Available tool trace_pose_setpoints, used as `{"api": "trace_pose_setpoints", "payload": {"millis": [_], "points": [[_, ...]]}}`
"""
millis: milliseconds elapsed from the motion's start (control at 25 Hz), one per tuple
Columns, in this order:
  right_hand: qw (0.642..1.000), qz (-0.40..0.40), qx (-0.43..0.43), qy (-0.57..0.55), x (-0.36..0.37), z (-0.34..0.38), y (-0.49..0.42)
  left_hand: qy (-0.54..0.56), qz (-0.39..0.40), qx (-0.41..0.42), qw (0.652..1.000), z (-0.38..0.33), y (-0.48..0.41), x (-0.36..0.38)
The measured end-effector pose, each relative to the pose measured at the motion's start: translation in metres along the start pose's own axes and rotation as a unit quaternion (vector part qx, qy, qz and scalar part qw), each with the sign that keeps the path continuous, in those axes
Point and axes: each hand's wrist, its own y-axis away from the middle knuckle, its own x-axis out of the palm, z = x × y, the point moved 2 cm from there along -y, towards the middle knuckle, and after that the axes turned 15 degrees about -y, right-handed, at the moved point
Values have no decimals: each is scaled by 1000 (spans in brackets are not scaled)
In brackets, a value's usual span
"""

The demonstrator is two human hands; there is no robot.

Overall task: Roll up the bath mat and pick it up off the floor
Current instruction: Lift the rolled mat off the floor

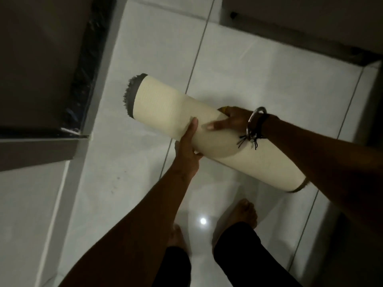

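The bath mat (pixel 165 104) is rolled into a thick tube with its cream backing outward and grey pile showing at its far left end. It is held off the white tiled floor, slanting from upper left to lower right. My left hand (pixel 187 146) grips the roll from underneath near its middle, thumb pressed on the cream surface. My right hand (pixel 230 120) wraps over the top of the roll just to the right, wearing a metal bangle and a dark thread at the wrist. My right forearm hides part of the roll's right end.
White glossy floor tiles (pixel 259 83) lie below, with a light reflection near my bare feet (pixel 242 214). A dark door frame and threshold (pixel 87 79) run along the left. A dark wall base (pixel 300 38) crosses the upper right.
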Motion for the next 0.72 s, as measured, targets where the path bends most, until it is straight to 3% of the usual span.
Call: {"api": "trace_pose_setpoints", "payload": {"millis": [160, 360, 560, 720], "points": [[989, 45, -70, -121, -6, 115, 71, -102, 2, 102, 990, -132, 78, -9], [973, 80, -176, -127, -54, 267, 144, -185, 150, 175, 955, -311, 141, -23], [944, 133, -279, -114, -113, 411, 129, -232, 163, 228, 931, -461, 107, -3], [936, 100, -296, -160, -179, 505, 63, -279, 173, 275, 903, -590, 22, 24]]}}
